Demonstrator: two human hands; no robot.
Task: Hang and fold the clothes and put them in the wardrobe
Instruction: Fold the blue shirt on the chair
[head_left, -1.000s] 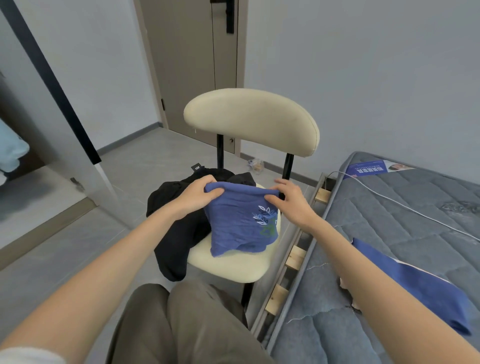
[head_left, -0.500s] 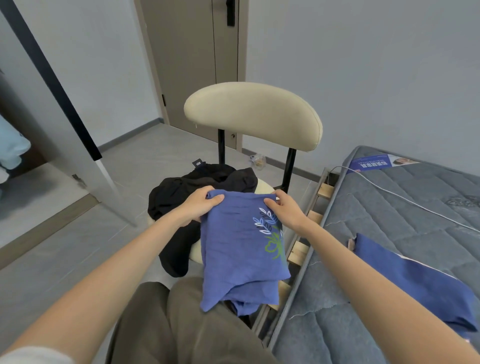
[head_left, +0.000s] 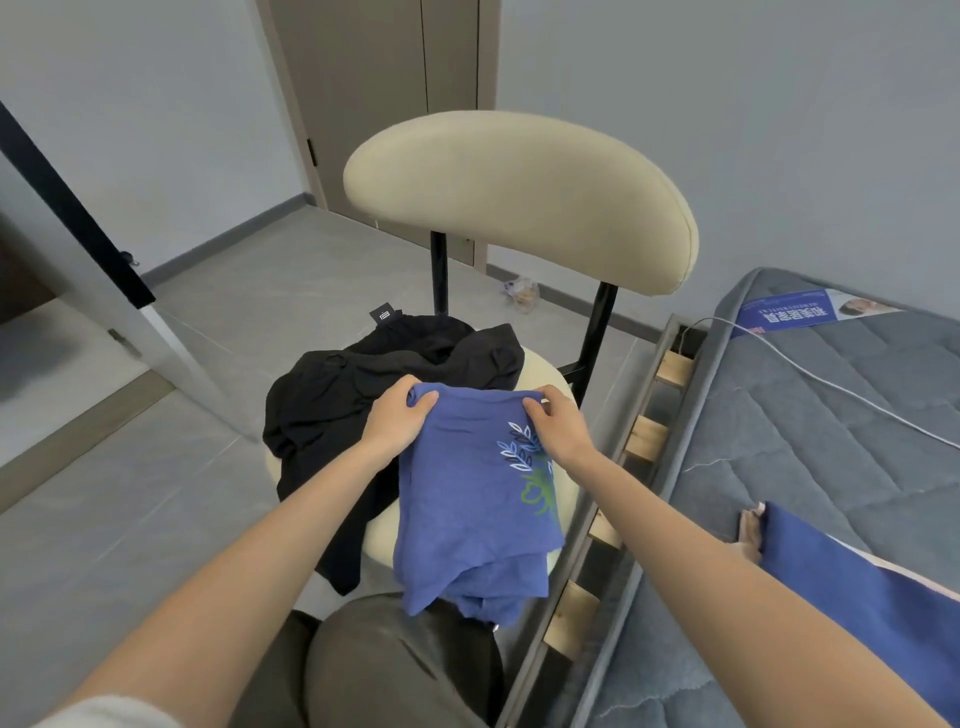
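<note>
Over the seat of the cream chair (head_left: 519, 202), at centre, the blue T-shirt (head_left: 467, 519) is held partly folded, its near end hanging past the seat's near rim toward the person's knee (head_left: 395, 670). The left hand (head_left: 397, 423) and the right hand (head_left: 561, 434) each grip one corner of the shirt's far edge. The fingers (head_left: 535, 410) are curled round the cloth with the thumbs pressing on it, closed on the fabric and on nothing else. A black garment (head_left: 353, 400) lies crumpled on the left and far parts of the seat, touching the shirt's left side.

The step in hand appears to be squaring up a fold. To do it well:
- Keep the two corners level and equally taut.
- Draw the cloth flat so the layers beneath line up.
- Smooth the bunched near end before the next fold.
- Keep the black garment clear of the edge.

At right, a second blue garment (head_left: 857, 592) lies on the grey mattress (head_left: 810, 447), apart from the chair.

Writing:
- A blue label (head_left: 800, 312) at the mattress's far end carries white Chinese characters, upside down in this view and too small to read with confidence.
- A small black tag (head_left: 385, 315) on the black garment bears a pale mark that cannot be made out.
- The shirt's print (head_left: 524, 452) is a leaf motif in white, dark blue and green, without words.
</note>
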